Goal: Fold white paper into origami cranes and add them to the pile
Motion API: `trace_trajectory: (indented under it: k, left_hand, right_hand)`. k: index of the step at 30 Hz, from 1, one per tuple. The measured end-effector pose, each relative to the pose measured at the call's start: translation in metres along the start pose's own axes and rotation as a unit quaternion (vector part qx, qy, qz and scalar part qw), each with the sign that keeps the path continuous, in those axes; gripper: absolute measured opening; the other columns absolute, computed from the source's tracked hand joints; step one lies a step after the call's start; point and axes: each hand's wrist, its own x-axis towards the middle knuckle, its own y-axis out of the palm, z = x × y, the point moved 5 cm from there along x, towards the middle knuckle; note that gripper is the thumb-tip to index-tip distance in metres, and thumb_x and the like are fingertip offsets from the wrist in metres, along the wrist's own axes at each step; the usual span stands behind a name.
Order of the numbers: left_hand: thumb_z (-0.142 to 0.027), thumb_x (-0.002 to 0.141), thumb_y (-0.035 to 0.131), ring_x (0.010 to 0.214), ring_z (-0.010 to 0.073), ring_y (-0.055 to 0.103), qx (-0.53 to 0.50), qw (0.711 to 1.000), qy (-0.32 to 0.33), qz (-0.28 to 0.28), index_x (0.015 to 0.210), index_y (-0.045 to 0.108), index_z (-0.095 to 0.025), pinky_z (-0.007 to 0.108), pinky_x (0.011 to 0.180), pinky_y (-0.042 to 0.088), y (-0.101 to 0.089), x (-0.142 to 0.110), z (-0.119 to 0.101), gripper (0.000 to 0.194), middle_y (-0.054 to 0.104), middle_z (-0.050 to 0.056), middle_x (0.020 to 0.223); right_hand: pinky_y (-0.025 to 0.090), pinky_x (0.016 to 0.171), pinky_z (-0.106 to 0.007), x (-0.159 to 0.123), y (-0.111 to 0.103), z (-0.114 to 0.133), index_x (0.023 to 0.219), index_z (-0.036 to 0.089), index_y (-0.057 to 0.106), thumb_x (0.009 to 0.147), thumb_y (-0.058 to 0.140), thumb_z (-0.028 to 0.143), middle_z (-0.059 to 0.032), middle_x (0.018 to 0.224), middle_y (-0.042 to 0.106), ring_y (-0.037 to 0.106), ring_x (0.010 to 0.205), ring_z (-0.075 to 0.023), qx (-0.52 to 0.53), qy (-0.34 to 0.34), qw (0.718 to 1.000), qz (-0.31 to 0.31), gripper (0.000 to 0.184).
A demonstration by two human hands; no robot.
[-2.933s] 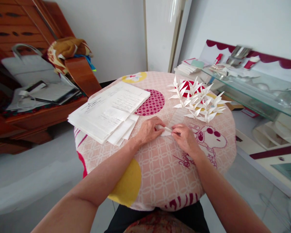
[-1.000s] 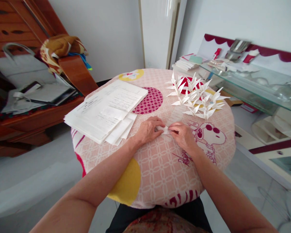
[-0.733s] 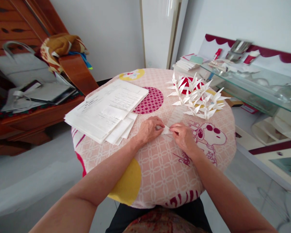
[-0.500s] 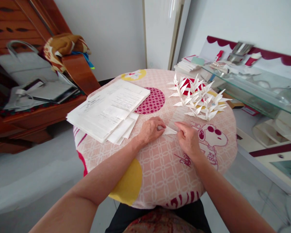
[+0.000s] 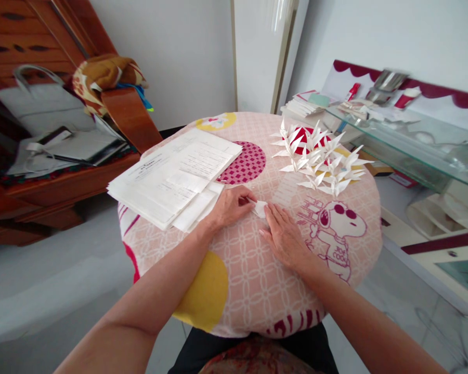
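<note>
A small folded piece of white paper point(image 5: 260, 209) lies on the cloth-covered round table point(image 5: 249, 280), between my two hands. My left hand point(image 5: 234, 206) grips its left end, thumb and forefinger closed together. Flat on the cloth at the paper's right side rests my right hand point(image 5: 284, 232), fingers stretched out and fingertips touching the paper's edge; part of the paper may be under them. Beyond my right hand stands a cluster of folded white paper cranes point(image 5: 322, 156), set close together.
Left on the table is a stack of printed sheets point(image 5: 171, 176), with smaller paper pieces point(image 5: 197, 208) at its near edge. A glass shelf point(image 5: 405, 140) with clutter borders the right side. A wooden bench point(image 5: 74, 192) holding a grey bag point(image 5: 47, 98) stands left.
My right hand has gone from a curled, pointing shape to lying flat by the paper. The paper's long pointed triangle now shows as a smaller, blunter shape. My left hand moved slightly left.
</note>
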Motion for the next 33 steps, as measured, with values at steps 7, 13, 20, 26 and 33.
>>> trace_trajectory:
  k: [7,13,20,26,33]
  left_hand:
    - [-0.024,0.088,0.058,0.081,0.0155,0.063,0.012,0.999,0.029,0.042,0.089,0.069,-0.015,0.026,0.072,0.049,-0.003,0.006,0.002,0.014,0.071,0.007,0.097]
    - [-0.024,0.085,0.059,0.076,0.0142,0.062,0.021,0.998,0.020,0.063,0.085,0.069,-0.015,0.025,0.070,0.048,-0.010,0.007,0.005,0.013,0.070,0.006,0.092]
    - [-0.023,0.081,0.061,0.064,0.0118,0.058,0.056,0.997,-0.040,0.037,0.077,0.069,-0.014,0.023,0.062,0.043,-0.011,0.008,0.007,0.013,0.068,0.001,0.073]
    - [-0.023,0.081,0.061,0.059,0.0110,0.054,0.090,0.993,-0.079,0.017,0.071,0.069,-0.013,0.023,0.059,0.038,-0.007,0.010,0.009,0.016,0.064,0.001,0.065]
    - [-0.015,0.073,0.065,0.061,0.0114,0.056,0.119,0.987,-0.109,0.010,0.068,0.068,-0.014,0.023,0.061,0.041,-0.006,0.009,0.005,0.006,0.067,0.001,0.070]
  right_hand:
    - [0.025,0.122,-0.054,-0.003,0.003,0.000,0.153,0.003,0.035,0.100,0.043,0.035,-0.0238,0.159,0.035,0.029,0.150,-0.0334,-0.017,0.002,1.000,0.018,0.062]
    - [0.025,0.121,-0.056,-0.002,0.002,0.000,0.155,0.007,0.031,0.100,0.043,0.034,-0.0219,0.160,0.034,0.026,0.151,-0.0328,-0.017,0.007,0.999,0.026,0.063]
    - [0.026,0.120,-0.056,0.000,0.000,0.001,0.150,0.009,0.042,0.101,0.043,0.035,-0.0211,0.160,0.035,0.029,0.149,-0.0335,-0.025,0.004,0.999,0.035,0.056]
    - [0.027,0.121,-0.055,-0.001,0.000,-0.001,0.150,0.005,0.041,0.100,0.042,0.037,-0.0220,0.160,0.034,0.029,0.150,-0.0341,-0.016,-0.002,0.999,0.050,0.060]
    - [0.027,0.121,-0.056,0.000,-0.002,-0.002,0.151,0.006,0.040,0.100,0.042,0.037,-0.0218,0.160,0.034,0.029,0.150,-0.0333,-0.005,0.006,0.998,0.054,0.060]
